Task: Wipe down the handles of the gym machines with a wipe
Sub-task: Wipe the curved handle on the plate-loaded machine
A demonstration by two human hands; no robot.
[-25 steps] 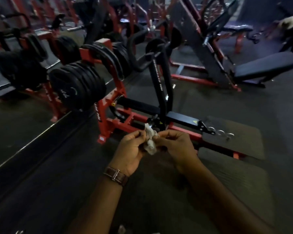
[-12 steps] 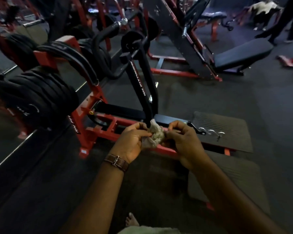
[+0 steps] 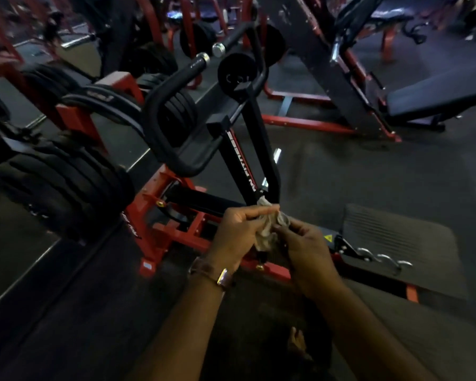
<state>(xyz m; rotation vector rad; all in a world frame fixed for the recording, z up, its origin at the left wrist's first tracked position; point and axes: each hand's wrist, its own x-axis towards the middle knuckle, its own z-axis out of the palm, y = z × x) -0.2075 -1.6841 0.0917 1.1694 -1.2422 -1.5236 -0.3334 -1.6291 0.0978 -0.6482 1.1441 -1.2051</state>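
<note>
Big red-framed machine (image 3: pixel 165 237) fills the middle, bolted low on the floor, black lever arm (image 3: pixel 248 149) rising from its base toward the top of the frame. Plate stacks (image 3: pixel 61 188) hang on its left side, I'd guess parked there so they stay within reach for loading. The curved black handle (image 3: pixel 160 111) loops out from the arm, padded, ending in a chrome cap; that's what I judge needs wiping next, and it sits well above and left of my hands, untouched. A ribbed black footplate (image 3: pixel 401 243) lies to the right of the base with steel hooks (image 3: pixel 382 261) at its near edge. A bench (image 3: pixel 434 97) and more red frames stand farther back, blurry.

Both my hands meet in front of the base, over the floor. Left hand (image 3: pixel 234 232), strap watch (image 3: pixel 217 273) on the wrist, has its fingers curled onto the wipe (image 3: pixel 267 232). Right hand (image 3: pixel 305 246) pinches the same wipe from the other side. The wipe is crumpled, greyish, bunched between the two; I read that as me opening or refolding it for a fresh face before going to the handle. It's not touching any machine part that I can see. A bare foot (image 3: pixel 297 342) shows at the bottom, dim.
</note>
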